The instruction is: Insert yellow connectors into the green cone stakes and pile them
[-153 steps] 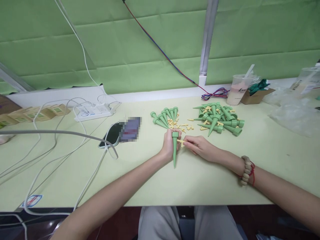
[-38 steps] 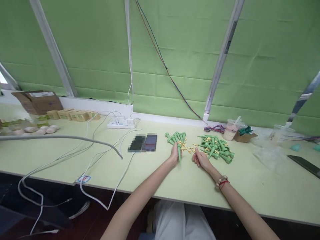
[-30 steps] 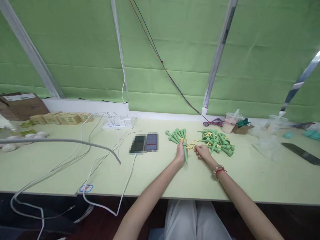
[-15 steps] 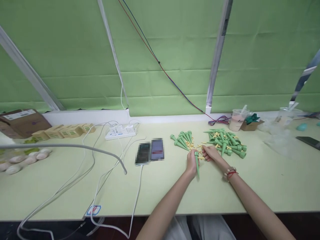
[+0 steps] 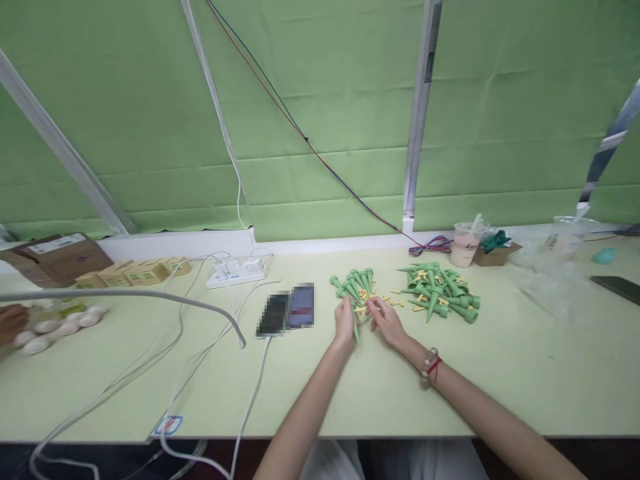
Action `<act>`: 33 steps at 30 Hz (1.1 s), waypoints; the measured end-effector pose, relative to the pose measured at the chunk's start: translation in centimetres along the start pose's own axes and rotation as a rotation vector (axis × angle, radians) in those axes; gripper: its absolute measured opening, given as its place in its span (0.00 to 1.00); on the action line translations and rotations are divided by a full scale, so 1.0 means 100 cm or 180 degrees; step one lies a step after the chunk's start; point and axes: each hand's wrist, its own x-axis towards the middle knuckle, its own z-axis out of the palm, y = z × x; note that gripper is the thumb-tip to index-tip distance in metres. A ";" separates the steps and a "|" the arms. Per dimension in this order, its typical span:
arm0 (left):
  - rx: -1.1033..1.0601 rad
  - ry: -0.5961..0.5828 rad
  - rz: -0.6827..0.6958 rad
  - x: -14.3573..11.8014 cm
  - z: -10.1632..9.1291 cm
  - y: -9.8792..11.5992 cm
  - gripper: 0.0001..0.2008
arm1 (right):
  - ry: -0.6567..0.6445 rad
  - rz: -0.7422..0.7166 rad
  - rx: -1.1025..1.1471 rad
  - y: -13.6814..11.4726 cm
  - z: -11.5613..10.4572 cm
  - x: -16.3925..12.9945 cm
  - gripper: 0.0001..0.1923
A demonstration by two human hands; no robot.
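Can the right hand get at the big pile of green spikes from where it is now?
Probably yes. The right hand sits beside the left hand, which holds a green spike. The big pile of green spikes lies just to its right on the table, with only small yellow pieces between.

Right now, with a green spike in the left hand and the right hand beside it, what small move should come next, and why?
Probably press the small yellow piece into the head of the green spike. The left hand grips the spike near its head, tip toward the person, and the right hand is at that head, where the yellow piece shows between them.
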 end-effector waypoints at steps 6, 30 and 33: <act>0.0252 -0.0216 -0.0122 -0.004 0.001 0.010 0.18 | -0.0601 -0.0475 -0.0435 -0.005 -0.013 0.003 0.17; 0.1615 -0.0502 0.1855 -0.020 -0.007 0.013 0.11 | -0.1807 0.1990 0.2837 -0.035 -0.009 -0.013 0.24; 0.1437 -0.0439 0.1389 -0.019 -0.001 0.020 0.14 | -0.1422 0.1298 0.1825 -0.037 -0.010 -0.015 0.26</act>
